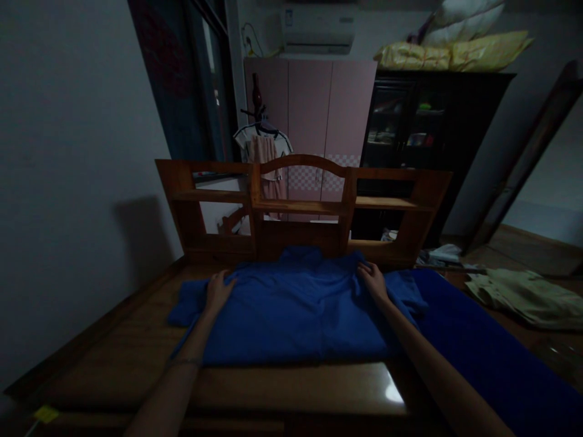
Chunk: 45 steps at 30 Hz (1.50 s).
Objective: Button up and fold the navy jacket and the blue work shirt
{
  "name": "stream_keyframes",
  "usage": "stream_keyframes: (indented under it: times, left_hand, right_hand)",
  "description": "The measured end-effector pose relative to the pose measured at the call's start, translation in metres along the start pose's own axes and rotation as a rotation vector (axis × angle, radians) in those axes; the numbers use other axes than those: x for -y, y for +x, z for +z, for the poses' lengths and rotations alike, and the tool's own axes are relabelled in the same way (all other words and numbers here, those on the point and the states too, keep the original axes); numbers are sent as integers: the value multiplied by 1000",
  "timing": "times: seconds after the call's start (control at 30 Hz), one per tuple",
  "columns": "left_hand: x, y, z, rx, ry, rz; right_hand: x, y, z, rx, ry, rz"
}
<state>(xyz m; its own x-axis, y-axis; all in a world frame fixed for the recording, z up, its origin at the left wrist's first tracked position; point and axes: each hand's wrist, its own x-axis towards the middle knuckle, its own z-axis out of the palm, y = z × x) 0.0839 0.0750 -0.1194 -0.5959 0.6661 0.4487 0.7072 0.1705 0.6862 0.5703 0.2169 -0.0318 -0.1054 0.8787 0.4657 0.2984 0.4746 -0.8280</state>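
A blue shirt (pixel 291 309) lies spread out on a wooden surface, its collar end pointing away from me and its sleeves out to either side. Near its left shoulder, my left hand (pixel 220 292) is closed on the cloth, with the thumb towards the middle. My right hand (pixel 373 282) pinches the fabric by the right shoulder; the fingertips are partly lost in the dim light. The shirt's right sleeve (pixel 407 294) extends beyond my right wrist.
A wooden shelf unit (pixel 298 208) rises behind the shirt. Dark blue cloth (pixel 478 358) covers the right side, and a pale green folded garment (pixel 531 297) lies farther right. Bare boards (pixel 122 334) show at left beside the white wall (pixel 82 182). Clothes hang on a stand (pixel 256 97) behind.
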Motion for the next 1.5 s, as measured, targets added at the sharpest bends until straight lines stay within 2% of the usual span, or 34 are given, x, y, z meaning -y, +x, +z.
stream_keyframes:
  times: [0.13, 0.23, 0.3, 0.37, 0.4, 0.43, 0.5, 0.57, 0.6, 0.63, 0.7, 0.83, 0.97, 1.17, 1.37, 1.5]
  left_hand:
    - [3, -4, -1, -27, 95, -15]
    - [-7, -8, -8, -82, 135, -41]
    - [-28, -9, -12, -131, 159, -49]
    - [-62, -12, -10, -167, 160, 12]
    - [-84, -16, -6, -163, 144, 90]
    - [-106, -21, 0, -126, 114, 204]
    - [-147, -37, 19, 80, 36, 464]
    - [-172, -56, 42, 352, 26, 690]
    - [-177, -64, 54, 457, 51, 732]
    - [-176, -70, 64, 536, 82, 737]
    - [-164, -72, 79, 598, 141, 675]
    - [-129, -50, 88, 544, 212, 551]
    - [-116, -33, 91, 516, 241, 566]
    - [-121, -45, 90, 530, 256, 524]
    - [-149, -63, 72, 667, 115, 762]
    - [-154, -68, 73, 750, 110, 758]
  right_hand:
    - [2, 8, -1, 2, 31, 2]
    - [4, 10, -7, 9, 17, 39]
    - [9, 5, -7, 14, -51, 42]
    - [19, -7, 3, 94, -192, -67]
    - [25, -13, 12, 175, -281, -158]
    - [31, -20, 23, 276, -375, -260]
    - [40, -30, 46, 480, -543, -418]
    - [40, -34, 65, 617, -692, -477]
    - [36, -34, 70, 652, -752, -477]
    - [31, -32, 73, 672, -799, -463]
    - [16, -26, 70, 678, -846, -419]
    - [-8, -15, 56, 632, -852, -371]
    - [-19, -12, 55, 597, -864, -378]
    - [-20, -14, 62, 565, -918, -379]
    - [-13, -26, 69, 473, -944, -372]
    - [-10, -30, 69, 512, -907, -453]
